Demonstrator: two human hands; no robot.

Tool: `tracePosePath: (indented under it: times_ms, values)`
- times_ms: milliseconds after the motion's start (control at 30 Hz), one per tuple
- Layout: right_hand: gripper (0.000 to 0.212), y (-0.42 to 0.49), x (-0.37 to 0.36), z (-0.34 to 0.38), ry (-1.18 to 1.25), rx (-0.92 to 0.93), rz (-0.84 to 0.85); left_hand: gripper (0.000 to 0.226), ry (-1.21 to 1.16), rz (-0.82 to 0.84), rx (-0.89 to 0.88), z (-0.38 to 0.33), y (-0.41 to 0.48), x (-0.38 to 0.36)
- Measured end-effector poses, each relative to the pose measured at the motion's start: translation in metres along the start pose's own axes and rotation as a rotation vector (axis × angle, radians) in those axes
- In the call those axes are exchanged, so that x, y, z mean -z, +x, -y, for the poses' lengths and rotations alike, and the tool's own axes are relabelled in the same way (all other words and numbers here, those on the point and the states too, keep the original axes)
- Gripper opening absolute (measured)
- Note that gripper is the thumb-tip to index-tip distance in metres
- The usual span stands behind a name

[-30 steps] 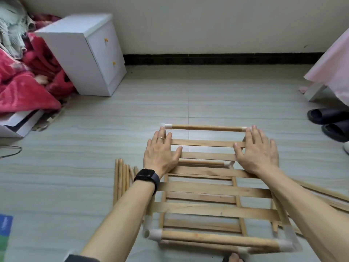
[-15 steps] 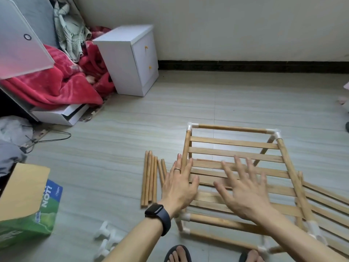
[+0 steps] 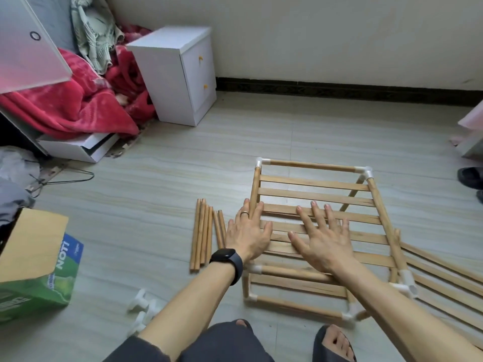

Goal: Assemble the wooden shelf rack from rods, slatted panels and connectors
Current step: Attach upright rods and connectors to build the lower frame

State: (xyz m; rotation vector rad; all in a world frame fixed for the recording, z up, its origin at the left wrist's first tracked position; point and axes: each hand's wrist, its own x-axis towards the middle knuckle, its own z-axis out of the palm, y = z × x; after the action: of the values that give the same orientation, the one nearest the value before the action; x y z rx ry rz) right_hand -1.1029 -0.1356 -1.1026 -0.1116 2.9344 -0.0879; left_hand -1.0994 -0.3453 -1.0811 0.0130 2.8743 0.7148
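Rods point(image 3: 203, 236), seemingly connectors point(image 3: 142, 307), left of rack point(image 3: 313, 166)

This is a room in a home, most likely a bedroom. A small white bedside cabinet point(image 3: 180, 74) with two drawers stands against the plain wall. Beside it a red blanket point(image 3: 78, 105) and crumpled clothes point(image 3: 94, 35) are heaped. On the tiled floor point(image 3: 183, 165) lie a wire hanger point(image 3: 65, 178) and a black slipper point(image 3: 470, 176).
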Motion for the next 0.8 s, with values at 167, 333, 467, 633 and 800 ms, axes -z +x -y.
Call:
tracePosePath:
  times_ms: [167,333,467,633,800]
  values:
    - [0.077,0.001,0.011,-0.001,-0.065,-0.052,-0.013,0.07,-0.181,0.011,-0.012,0.007,-0.015,-0.001]
    - [0.072,0.012,0.037,0.011,-0.132,-0.082,0.091,0.069,-0.19,0.111,0.016,0.04,-0.024,0.004]
    - [0.072,0.028,0.055,0.033,0.043,-0.077,0.126,0.067,-0.213,0.075,0.06,0.075,-0.023,0.01]
    - [0.091,0.024,0.033,0.081,0.17,0.084,0.109,0.057,-0.08,0.102,0.329,0.144,-0.009,0.003]
    - [0.086,0.022,-0.001,0.083,0.115,0.134,0.048,0.06,-0.027,0.176,0.588,0.204,0.011,-0.023]
